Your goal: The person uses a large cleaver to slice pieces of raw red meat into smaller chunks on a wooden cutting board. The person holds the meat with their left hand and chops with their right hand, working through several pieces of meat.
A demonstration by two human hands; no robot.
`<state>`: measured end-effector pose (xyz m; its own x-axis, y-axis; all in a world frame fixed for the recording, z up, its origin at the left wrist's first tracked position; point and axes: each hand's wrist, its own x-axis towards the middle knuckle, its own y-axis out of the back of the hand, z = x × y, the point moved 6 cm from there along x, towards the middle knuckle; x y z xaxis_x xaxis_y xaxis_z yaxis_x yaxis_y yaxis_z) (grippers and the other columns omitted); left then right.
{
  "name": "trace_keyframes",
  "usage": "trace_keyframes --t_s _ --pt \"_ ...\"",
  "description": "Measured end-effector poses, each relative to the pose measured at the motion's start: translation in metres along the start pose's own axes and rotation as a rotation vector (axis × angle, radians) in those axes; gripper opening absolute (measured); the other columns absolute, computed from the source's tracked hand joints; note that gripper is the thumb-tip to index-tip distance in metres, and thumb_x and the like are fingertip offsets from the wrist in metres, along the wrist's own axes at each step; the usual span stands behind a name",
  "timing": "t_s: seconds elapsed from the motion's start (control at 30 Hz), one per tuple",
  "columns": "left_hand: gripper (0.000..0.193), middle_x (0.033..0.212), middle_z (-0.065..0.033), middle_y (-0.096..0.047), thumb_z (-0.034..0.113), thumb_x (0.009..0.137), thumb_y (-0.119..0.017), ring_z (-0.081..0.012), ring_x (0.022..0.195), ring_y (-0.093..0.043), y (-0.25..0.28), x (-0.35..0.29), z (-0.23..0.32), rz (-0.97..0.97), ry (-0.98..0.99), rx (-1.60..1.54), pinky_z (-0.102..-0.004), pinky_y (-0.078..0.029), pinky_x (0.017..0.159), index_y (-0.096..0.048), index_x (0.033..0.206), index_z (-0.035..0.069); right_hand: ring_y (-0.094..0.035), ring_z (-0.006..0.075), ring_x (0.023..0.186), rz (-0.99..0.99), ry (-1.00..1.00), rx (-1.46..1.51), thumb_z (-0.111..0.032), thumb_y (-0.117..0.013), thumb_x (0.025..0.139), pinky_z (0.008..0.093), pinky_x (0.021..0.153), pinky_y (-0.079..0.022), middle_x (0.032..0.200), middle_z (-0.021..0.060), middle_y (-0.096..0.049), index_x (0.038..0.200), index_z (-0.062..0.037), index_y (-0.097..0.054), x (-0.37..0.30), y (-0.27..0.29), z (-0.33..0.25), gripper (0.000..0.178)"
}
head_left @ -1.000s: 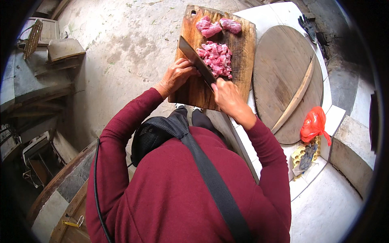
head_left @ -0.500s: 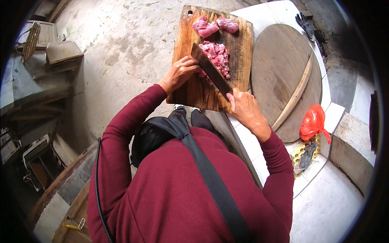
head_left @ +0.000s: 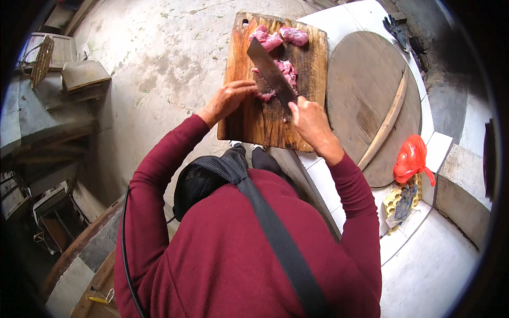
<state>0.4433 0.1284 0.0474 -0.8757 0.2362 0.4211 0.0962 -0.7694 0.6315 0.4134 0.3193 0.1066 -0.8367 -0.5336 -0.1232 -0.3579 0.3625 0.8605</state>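
Observation:
A thick wooden cutting board [head_left: 313, 79] bears a pile of chopped pink meat [head_left: 287, 71], partly hidden under a cleaver. My right hand [head_left: 314, 123] is closed round the handle of the cleaver [head_left: 272, 72], whose broad dark blade slants up and left across the pile. My left hand [head_left: 231, 99] is at the board's left side, fingers stretched out toward small meat scraps [head_left: 266, 96] beside the blade. It grips nothing that I can see. Two larger pieces of meat lie at the board's far end, one a lump [head_left: 265, 38], the other a smaller chunk [head_left: 294, 36].
Right of the board, a round wooden lid [head_left: 352, 106] with a curved bar handle rests on a white tiled counter [head_left: 322, 177]. A red plastic bag [head_left: 410, 159] and a yellow egg-crate-like piece [head_left: 393, 204] are nearby. Dark gloves [head_left: 396, 32] lie at the far right.
The cleaver has turned flatter and now covers more of the chopped meat. My right hand has shifted slightly left and up; my left hand has drawn back left from the blade, fingers straightened.

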Motion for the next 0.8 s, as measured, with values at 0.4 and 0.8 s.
trace_keyframes --t_s 0.4,0.8 --pt "0.018 0.087 -0.0071 -0.069 0.008 0.082 -0.066 -0.0121 0.078 -0.065 0.007 0.065 -0.073 0.114 0.533 -0.373 -0.0241 -0.052 0.07 -0.066 0.1 0.002 -0.057 0.0428 0.063 -0.138 0.018 -0.032 -0.02 -0.056 0.088 0.0485 0.054 -0.044 0.062 0.0246 -0.056 0.079 0.0008 -0.054 -0.065 0.02 0.015 0.022" --pt "0.019 0.083 -0.0146 -0.058 0.015 0.066 -0.065 -0.0354 0.08 -0.059 -0.018 0.144 -0.071 0.015 0.188 0.405 -0.0415 -0.048 0.069 -0.062 0.082 0.005 -0.06 0.0415 0.067 -0.192 0.081 -0.156 -0.022 -0.055 0.087 0.0487 0.06 -0.048 0.064 0.0226 -0.058 0.078 -0.002 -0.053 -0.032 0.03 0.034 0.022"
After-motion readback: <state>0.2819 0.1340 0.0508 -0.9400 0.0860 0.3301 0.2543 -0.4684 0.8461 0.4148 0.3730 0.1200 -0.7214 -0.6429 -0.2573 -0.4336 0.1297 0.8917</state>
